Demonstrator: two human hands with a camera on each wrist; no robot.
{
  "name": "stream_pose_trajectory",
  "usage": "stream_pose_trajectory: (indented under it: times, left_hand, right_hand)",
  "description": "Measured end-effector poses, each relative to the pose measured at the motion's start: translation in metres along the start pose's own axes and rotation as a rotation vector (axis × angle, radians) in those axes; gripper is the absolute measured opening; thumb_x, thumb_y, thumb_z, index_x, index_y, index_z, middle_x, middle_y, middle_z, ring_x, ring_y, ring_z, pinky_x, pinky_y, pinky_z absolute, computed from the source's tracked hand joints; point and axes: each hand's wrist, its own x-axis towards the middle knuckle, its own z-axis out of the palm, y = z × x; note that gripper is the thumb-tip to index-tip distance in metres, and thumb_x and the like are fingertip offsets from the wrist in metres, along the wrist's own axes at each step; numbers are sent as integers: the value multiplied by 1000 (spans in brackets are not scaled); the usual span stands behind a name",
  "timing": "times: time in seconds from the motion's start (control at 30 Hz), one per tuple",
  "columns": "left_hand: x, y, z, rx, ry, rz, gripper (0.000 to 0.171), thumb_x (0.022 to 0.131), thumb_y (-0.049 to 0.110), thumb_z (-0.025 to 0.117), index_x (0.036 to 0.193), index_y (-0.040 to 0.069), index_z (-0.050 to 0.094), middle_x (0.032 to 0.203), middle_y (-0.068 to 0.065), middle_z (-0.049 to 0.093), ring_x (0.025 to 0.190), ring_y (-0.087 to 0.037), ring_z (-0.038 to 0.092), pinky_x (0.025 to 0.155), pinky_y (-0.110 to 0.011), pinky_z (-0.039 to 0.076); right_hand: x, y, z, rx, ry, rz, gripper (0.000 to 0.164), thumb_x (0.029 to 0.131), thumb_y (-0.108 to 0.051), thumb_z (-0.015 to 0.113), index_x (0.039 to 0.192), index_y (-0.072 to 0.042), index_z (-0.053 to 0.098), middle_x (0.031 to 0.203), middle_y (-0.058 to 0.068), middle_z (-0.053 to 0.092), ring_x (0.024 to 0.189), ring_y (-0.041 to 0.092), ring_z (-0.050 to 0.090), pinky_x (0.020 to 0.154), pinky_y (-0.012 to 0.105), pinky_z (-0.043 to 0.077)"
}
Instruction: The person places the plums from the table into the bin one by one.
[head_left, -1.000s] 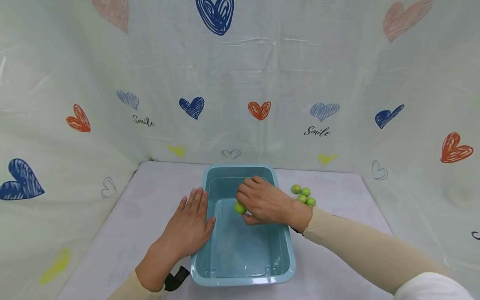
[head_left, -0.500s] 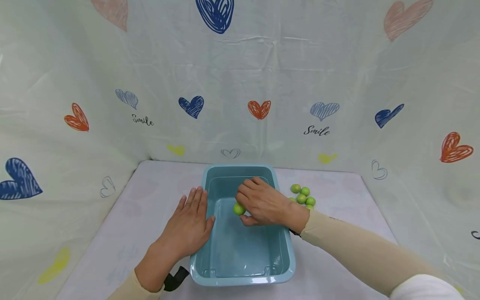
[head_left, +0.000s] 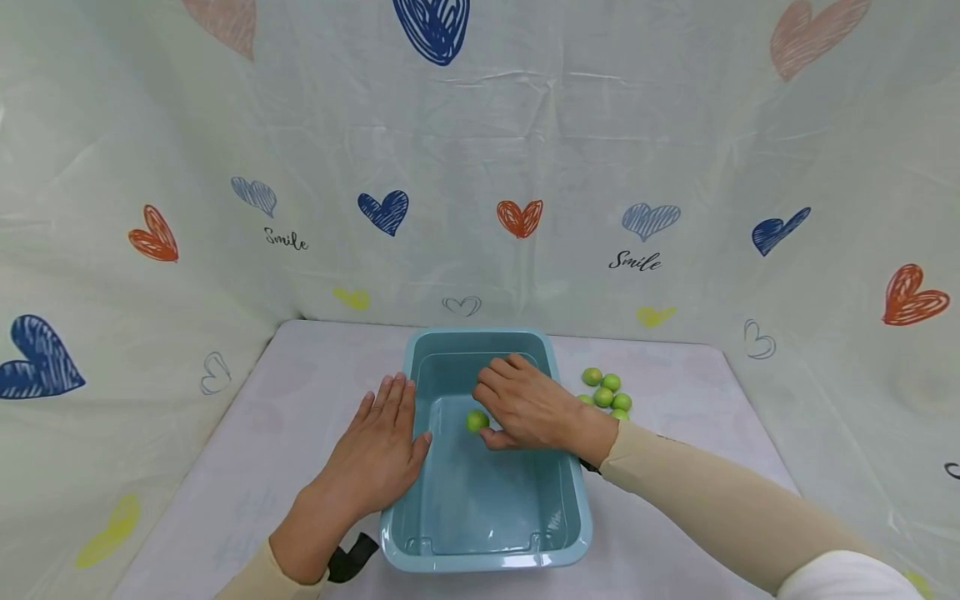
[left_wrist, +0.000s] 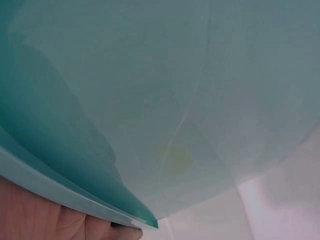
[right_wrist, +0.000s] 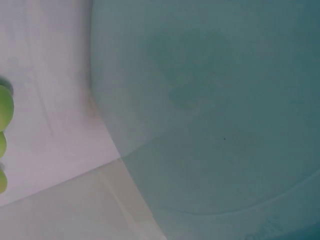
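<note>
A light blue plastic basin stands on the table. My left hand lies flat along its left rim, fingers straight and together; the left wrist view shows fingertips just outside that rim. My right hand reaches in over the right rim, its fingers bent downward and parted from the thumb. A round green lime shows whole beside the thumb tip, inside the basin's outline. To the right of the basin, several more limes lie grouped on the table, partly behind the right wrist.
A pale cloth covers the table. Behind and at both sides hangs a white curtain printed with hearts. A black strap end sticks out by the left wrist. In the right wrist view, limes sit at the left edge.
The lime at my right hand has come out from between the fingers and dropped slightly, left and down. My right fingers have loosened. The left hand stays in place.
</note>
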Motion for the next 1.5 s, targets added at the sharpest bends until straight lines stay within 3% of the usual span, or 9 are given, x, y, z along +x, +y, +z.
stream_pose_trajectory:
  times: [0.43, 0.7, 1.0, 1.13, 1.3, 1.5]
  left_hand:
    - [0, 0, 0, -35, 3, 6, 75, 108, 34, 55, 160, -13, 28, 169, -31, 26, 159, -46, 21, 126, -65, 25]
    - [0, -1, 0, -39, 2, 2, 75, 108, 33, 55, 160, -13, 27, 169, -32, 25, 159, -46, 21, 126, -65, 25]
    - [0, -1, 2, -53, 5, -4, 75, 108, 33, 54, 160, -13, 27, 169, -31, 24, 160, -46, 20, 127, -64, 23]
    - [0, -1, 2, -55, 11, 0, 75, 108, 33, 54, 160, -13, 27, 169, -32, 25, 160, -46, 20, 127, -64, 23]
    - [1, 0, 1, -60, -4, -3, 75, 109, 33, 53, 161, -13, 26, 169, -32, 23, 160, -46, 19, 127, -65, 23]
    - [-1, -1, -1, -62, -15, -2, 74, 109, 32, 53, 161, -13, 25, 169, -32, 23, 160, -47, 19, 126, -65, 23]
  right_hand:
    - [-1, 2, 2, -1, 33, 16, 38, 99, -51, 58, 95, -14, 59, 93, 2, 59, 85, 21, 52, 77, 37, 43]
    - [-6, 4, -2, -38, 68, 105, 32, 98, -44, 62, 99, -12, 60, 96, 3, 58, 88, 23, 53, 83, 40, 46]
    - [-20, 20, -11, -61, 143, 237, 34, 90, -37, 73, 101, -8, 61, 96, 7, 60, 89, 27, 54, 80, 42, 46]
    - [-38, 35, -16, -28, 171, 355, 33, 91, -32, 71, 104, -4, 63, 100, 11, 62, 93, 31, 57, 82, 47, 48]
    - [-74, 53, -14, 0, 184, 501, 33, 91, -28, 68, 108, 0, 63, 103, 16, 63, 96, 37, 56, 80, 50, 45]
    - [-131, 60, 6, -17, 107, 591, 34, 89, -28, 67, 106, 2, 63, 101, 18, 63, 95, 40, 55, 81, 53, 44]
